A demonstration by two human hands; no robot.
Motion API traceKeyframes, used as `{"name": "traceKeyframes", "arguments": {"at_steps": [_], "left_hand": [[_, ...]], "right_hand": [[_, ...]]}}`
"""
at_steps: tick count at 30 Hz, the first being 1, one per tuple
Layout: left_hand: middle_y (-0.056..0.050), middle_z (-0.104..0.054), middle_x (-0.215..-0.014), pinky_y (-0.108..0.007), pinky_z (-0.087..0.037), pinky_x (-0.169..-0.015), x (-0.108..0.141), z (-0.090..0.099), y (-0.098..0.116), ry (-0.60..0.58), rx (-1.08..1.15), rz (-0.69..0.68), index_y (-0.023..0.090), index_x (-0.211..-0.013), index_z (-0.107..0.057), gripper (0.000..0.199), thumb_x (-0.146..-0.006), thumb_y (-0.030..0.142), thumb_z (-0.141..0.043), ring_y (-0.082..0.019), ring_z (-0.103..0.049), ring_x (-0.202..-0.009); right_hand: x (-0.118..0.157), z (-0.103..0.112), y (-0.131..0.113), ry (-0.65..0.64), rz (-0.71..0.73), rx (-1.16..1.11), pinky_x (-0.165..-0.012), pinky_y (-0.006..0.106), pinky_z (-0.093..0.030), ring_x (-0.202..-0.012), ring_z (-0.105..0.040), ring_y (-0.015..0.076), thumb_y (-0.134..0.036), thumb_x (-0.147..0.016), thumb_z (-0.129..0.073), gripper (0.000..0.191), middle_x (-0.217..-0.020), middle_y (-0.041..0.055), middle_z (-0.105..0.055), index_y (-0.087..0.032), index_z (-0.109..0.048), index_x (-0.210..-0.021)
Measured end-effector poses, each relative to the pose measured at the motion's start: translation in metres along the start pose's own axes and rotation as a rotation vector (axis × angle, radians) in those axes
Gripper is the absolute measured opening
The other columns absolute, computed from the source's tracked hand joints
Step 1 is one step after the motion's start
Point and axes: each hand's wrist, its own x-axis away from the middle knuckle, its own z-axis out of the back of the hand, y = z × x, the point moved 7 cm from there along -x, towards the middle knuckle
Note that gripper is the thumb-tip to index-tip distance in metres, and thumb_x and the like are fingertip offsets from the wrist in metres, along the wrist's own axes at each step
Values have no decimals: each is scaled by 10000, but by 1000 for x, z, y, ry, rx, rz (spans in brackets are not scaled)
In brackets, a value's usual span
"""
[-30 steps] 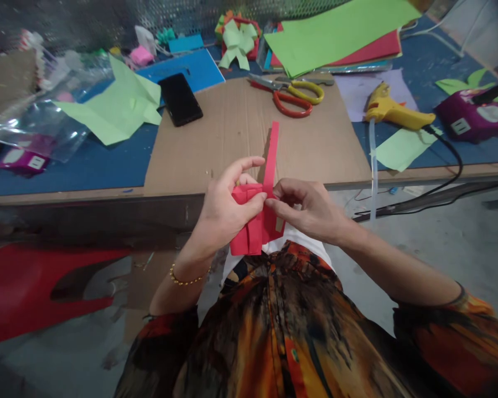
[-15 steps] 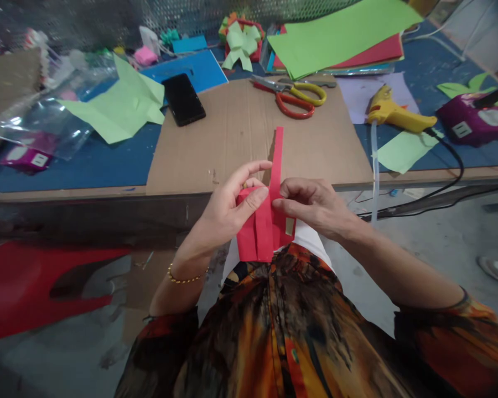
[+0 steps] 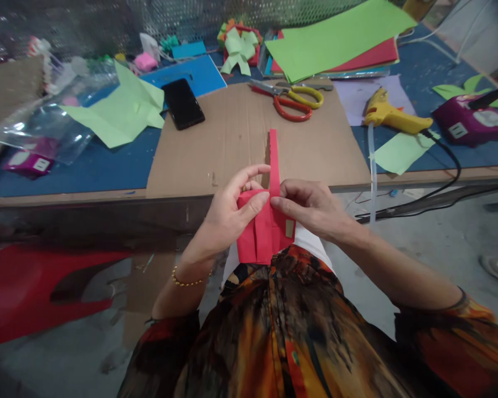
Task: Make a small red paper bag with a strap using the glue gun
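A folded red paper piece (image 3: 263, 237) is held over the lap, just off the table's front edge. From its top a narrow red strip (image 3: 274, 155) points up over the cardboard. My left hand (image 3: 243, 204) grips the left part, thumb on the front and forefinger reaching toward the strip. My right hand (image 3: 305, 202) pinches the base of the strip between thumb and fingers. A small pale patch (image 3: 289, 228) shows on the paper's right side. The fingers behind the paper are partly hidden.
Cardboard (image 3: 224, 138) lies on the blue table, with a black phone (image 3: 183, 104) and red-and-yellow scissors (image 3: 292, 105) near its back. A yellow glue gun (image 3: 394, 114) lies right, its cord hanging over the edge. Green sheets (image 3: 340, 38) are at the back.
The red strip has shifted slightly left and stands more upright. My right hand has moved slightly left along with it; my left hand keeps its hold.
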Motion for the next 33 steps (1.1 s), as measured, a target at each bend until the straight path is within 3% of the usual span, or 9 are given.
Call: {"name": "traceKeyframes", "arguments": {"at_steps": [6,15,23,33], "left_hand": [[-5,-646,-901,-282,-517,-748,2,-1,-2,-3,39,13,220,-1360,-686,397,-972,301,-683,-139,-570,-754],[-3,-629,-900,-277,-516,-739,3,0,-4,23,77,19,244,-1365,-685,386,-981,278,-675,-141,-582,-757],[-3,-622,-910,-273,-519,-732,5,-1,-6,45,97,31,243,-1371,-684,389,-985,291,-675,-137,-562,-760],[-8,-647,-932,-278,-546,-758,5,-1,-7,71,106,45,247,-1332,-697,384,-957,327,-723,-142,-587,-774]], "right_hand": [[2,0,1,18,-10,-19,-575,302,-268,-605,-366,117,-506,-965,-651,454,-600,-52,-404,-238,-458,-653],[3,0,-5,3,-29,-29,-556,293,-277,-596,-375,111,-778,-940,-643,642,-609,-34,-454,-226,-493,-648],[1,-3,-2,59,-16,-15,-560,302,-272,-597,-358,113,-731,-958,-632,606,-616,-41,-418,-235,-463,-655],[2,-3,-6,89,47,66,-573,319,-270,-596,-339,120,-822,-978,-543,644,-618,-48,-393,-253,-426,-700]]}}
